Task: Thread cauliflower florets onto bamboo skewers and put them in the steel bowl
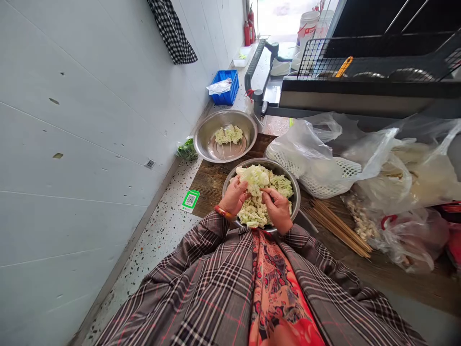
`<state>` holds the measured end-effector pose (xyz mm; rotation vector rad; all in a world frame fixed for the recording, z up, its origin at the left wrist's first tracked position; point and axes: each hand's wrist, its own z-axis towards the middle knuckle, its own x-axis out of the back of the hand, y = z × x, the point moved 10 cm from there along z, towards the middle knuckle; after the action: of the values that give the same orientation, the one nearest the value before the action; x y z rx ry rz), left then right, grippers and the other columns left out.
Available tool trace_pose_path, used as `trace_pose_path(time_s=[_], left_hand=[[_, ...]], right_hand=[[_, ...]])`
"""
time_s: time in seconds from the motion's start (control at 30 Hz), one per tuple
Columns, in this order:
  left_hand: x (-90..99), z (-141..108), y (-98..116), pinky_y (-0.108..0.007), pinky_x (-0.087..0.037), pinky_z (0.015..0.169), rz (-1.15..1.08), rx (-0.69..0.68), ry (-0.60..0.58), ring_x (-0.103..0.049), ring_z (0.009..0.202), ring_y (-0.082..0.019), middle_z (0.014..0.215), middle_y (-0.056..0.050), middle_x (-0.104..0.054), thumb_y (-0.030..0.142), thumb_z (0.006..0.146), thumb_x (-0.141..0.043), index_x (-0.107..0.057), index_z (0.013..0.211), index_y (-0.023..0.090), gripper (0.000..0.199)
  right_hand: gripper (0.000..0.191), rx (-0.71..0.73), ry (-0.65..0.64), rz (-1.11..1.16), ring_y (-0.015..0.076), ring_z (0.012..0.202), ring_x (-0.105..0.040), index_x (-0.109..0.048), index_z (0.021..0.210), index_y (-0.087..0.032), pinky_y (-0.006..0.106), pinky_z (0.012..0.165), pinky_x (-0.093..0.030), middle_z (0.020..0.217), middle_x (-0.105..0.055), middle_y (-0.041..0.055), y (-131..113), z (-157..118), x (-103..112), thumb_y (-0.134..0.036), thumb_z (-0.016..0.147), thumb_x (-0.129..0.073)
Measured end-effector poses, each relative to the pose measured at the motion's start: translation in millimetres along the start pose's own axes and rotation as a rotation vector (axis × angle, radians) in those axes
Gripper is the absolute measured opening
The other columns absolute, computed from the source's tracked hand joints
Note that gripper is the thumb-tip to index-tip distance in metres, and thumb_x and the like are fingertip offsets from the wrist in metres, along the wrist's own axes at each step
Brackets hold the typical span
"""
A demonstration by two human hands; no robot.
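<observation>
Over a steel bowl [297, 204] heaped with pale, frilly cabbage pieces [254, 214], my left hand [234, 196] pinches a yellow-green cabbage leaf [255, 177]. My right hand [278, 209] is closed just right of that leaf, its thumb and fingers pinched on what looks like a thin wooden skewer, mostly hidden. Farther off to the left, a wider steel basin [201, 144] holds several skewered cabbage pieces [229, 134], their sticks pointing toward me. A bundle of bare wooden skewers [338, 228] lies on the table to the right of the near bowl.
Plastic bags [313, 158] with food crowd the right side of the dark wooden table [209, 185]. A green QR card [190, 201] lies at left near the wall [90, 144]. Beyond the basin stand a blue crate [225, 89] and a dark metal frame [257, 96].
</observation>
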<state>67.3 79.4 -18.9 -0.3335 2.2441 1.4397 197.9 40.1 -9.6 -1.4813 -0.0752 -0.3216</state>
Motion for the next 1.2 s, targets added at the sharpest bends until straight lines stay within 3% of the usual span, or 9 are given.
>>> trace_pose_path(time_s=[0.17,0.4,0.6,0.73,0.97,1.2], left_hand=[[-4.3,2,-6,-0.026,-0.050,0.069,-0.019,-0.020,0.030,-0.062,0.085,-0.015,0.100,-0.006,-0.065,0.032,0.065,-0.074,-0.060,0.102,0.018,0.041],[0.9,1,-16,-0.027,-0.049,0.065,-0.109,0.099,0.049,-0.062,0.079,-0.016,0.094,-0.005,-0.068,0.026,0.070,-0.066,-0.064,0.096,0.016,0.028],[-1.4,2,-18,-0.025,-0.047,0.064,-0.134,0.077,0.066,-0.062,0.072,-0.013,0.085,-0.003,-0.068,0.014,0.063,-0.069,-0.065,0.091,0.013,0.029],[5.1,1,-16,-0.025,-0.048,0.068,-0.150,0.015,0.123,-0.061,0.069,-0.011,0.083,-0.002,-0.067,0.012,0.059,-0.070,-0.063,0.090,0.014,0.031],[8.2,2,-24,-0.027,-0.045,0.065,-0.098,0.029,0.106,-0.057,0.061,-0.010,0.072,-0.001,-0.064,0.017,0.059,-0.073,-0.063,0.084,0.014,0.027],[1.4,-4,-32,-0.026,-0.045,0.070,-0.060,0.006,0.034,-0.060,0.071,-0.013,0.078,-0.003,-0.067,0.019,0.058,-0.077,-0.065,0.083,0.014,0.028]], right_hand=[[0.028,-0.017,-0.011,0.118,0.0128,0.061,-0.055,-0.068,0.095,-0.016,0.025,0.060,-0.044,0.071,-0.062,0.0018,-3,4,-13,-0.035,0.087,-0.049],[0.033,-0.138,-0.053,0.219,0.0109,0.056,-0.050,-0.068,0.098,-0.014,0.023,0.053,-0.040,0.063,-0.057,-0.0003,15,-5,-24,-0.039,0.085,-0.051],[0.040,-0.260,-0.075,0.333,0.0070,0.045,-0.040,-0.067,0.104,-0.013,0.021,0.044,-0.034,0.062,-0.056,-0.0013,29,-15,-31,-0.044,0.081,-0.056],[0.042,-0.310,-0.132,0.390,0.0078,0.045,-0.041,-0.065,0.107,-0.014,0.022,0.044,-0.034,0.062,-0.056,-0.0015,36,-22,-39,-0.045,0.080,-0.056],[0.028,-0.187,-0.085,0.222,0.0108,0.055,-0.045,-0.063,0.076,-0.016,0.024,0.055,-0.037,0.058,-0.051,-0.0020,29,-22,-27,-0.040,0.084,-0.052],[0.029,-0.169,-0.042,0.194,0.0112,0.054,-0.043,-0.064,0.080,-0.015,0.024,0.053,-0.035,0.057,-0.048,-0.0024,26,-24,-21,-0.039,0.084,-0.050]])
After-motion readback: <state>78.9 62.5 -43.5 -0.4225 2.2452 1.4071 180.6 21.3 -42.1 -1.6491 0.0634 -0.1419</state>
